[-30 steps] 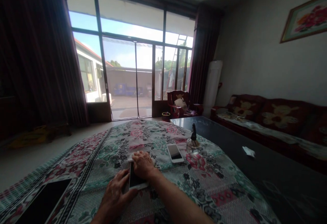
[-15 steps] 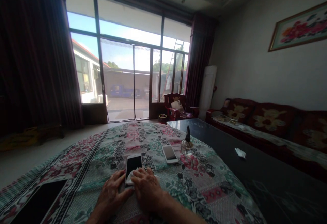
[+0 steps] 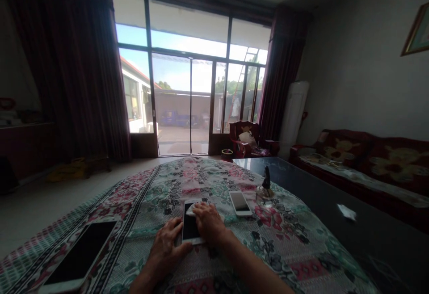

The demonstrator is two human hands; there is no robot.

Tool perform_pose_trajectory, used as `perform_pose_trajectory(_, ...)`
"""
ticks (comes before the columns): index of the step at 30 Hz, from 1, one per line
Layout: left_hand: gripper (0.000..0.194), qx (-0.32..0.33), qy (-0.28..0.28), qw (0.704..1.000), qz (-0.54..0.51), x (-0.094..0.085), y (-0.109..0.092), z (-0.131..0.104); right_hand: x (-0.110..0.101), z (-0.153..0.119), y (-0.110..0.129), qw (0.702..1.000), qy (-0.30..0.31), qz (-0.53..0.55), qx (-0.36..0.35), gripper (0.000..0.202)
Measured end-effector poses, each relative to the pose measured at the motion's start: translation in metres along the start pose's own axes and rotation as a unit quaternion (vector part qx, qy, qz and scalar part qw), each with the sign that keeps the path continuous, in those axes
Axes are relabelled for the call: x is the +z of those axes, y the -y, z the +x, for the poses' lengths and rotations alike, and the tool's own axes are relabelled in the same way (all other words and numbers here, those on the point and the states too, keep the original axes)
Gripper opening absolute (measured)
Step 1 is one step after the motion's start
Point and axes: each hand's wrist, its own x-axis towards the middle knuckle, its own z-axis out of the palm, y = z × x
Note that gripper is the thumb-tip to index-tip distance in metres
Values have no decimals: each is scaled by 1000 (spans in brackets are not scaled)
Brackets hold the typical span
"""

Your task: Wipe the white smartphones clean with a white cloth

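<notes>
Phone [image 3: 191, 241] lies face up on the patterned cloth [image 3: 275, 236], between the person's two hands, well to the near side. The left hand [image 3: 165, 244] is spread wide, its fingers by the left edge and its thumb by the near edge, bracing more than gripping. The right hand [image 3: 210, 222] has its fingers bunched over a white tissue [image 3: 191, 209], pressing it on the far part of the screen.

The likeliest trouble is sliding: a hard sideways push could carry the phone over the loose weave, or ruck the cloth up with it, since the left hand only fences two sides. Grit caught under the tissue might scratch the screen, and thin paper could tear under the fingertips. A wide swing of the right arm towards the far right might knock the right phone [image 3: 240, 203] or tip the bottle [image 3: 266, 192] just beyond it.

That bottle stands upright, clear-sided with a black top; whether it holds liquid cannot be told. On the floor near the chair [image 3: 246, 138] is a small bin [image 3: 227, 152] with a yellow rim, its contents too dark to make out.
</notes>
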Motion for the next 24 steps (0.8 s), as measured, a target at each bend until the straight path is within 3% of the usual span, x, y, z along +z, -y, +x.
perform_pose_trajectory(7,53,0,40,999,5,-8,-7,0,2,39,-4,1000,1,-13,13,36)
perform_pose_trajectory(12,49,-1,27,1000,-9,-9,-9,1,5,43,1,1000,0,-20,-3,34)
perform_pose_trajectory(17,41,6,21,999,-42,-14,-15,0,8,25,12,999,5,-14,-45,34)
perform_pose_trajectory(24,26,-10,-24,998,-53,-12,-15,-2,6,-26,10,992,19,38,-122,39)
